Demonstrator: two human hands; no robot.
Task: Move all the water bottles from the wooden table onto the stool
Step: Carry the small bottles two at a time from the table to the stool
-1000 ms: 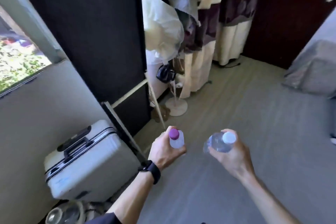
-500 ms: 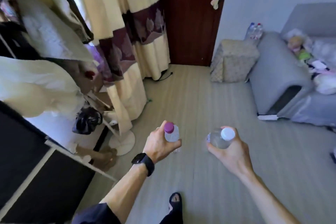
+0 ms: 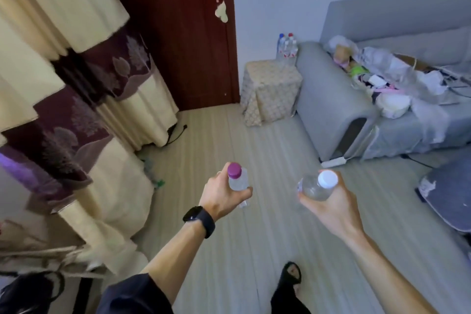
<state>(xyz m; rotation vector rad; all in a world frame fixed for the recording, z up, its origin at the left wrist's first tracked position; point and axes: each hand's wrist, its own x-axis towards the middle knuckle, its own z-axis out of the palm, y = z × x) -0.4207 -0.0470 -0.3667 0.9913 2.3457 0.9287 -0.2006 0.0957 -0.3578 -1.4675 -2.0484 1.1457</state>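
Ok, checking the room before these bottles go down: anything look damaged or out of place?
The dark red door has a pale patch near its right edge, like peeled finish. The grey sofa seat is heaped with bags and clutter. Nothing looks spilled.

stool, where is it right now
Head view, upper centre, slightly right: the stool stands between the dark red door and the grey sofa.

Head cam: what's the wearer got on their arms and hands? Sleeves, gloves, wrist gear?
No gloves on the left hand or the right hand. A black smartwatch with a black band is on the left wrist. A dark sleeve ends near the left elbow. The right forearm shows no sleeve.
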